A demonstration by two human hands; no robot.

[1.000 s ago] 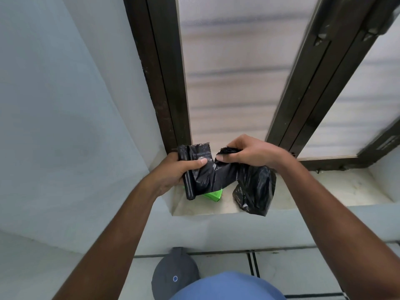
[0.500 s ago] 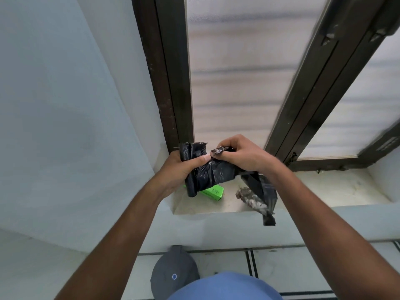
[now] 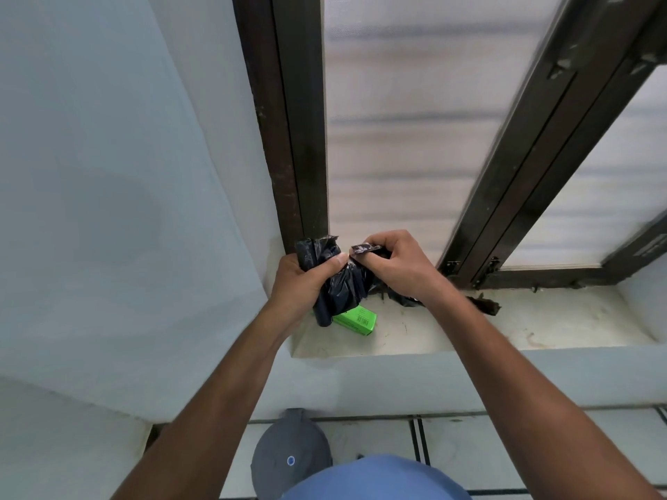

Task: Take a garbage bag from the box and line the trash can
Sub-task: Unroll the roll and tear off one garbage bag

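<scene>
Over the window sill [image 3: 541, 326], both hands hold black garbage bag plastic. My left hand [image 3: 299, 283] grips the black roll of bags [image 3: 330, 294], which stands nearly upright. My right hand [image 3: 400, 268] pinches the edge of one garbage bag [image 3: 362, 249] where it meets the roll. The rest of that bag trails under my right wrist, and its blurred end [image 3: 485, 304] shows to the right. The green bag box [image 3: 355, 320] lies on the sill just below the roll. A dark grey round trash can [image 3: 288, 460] stands on the floor below, partly hidden by my blue shirt.
A dark-framed window [image 3: 299, 138] with frosted panes rises behind the sill. A pale blue wall [image 3: 108, 211] closes the left side. White floor tiles with dark joints [image 3: 418, 442] lie below.
The loose bag that hung below my right hand has swung up and to the right behind my wrist. My hands have come closer together at the roll.
</scene>
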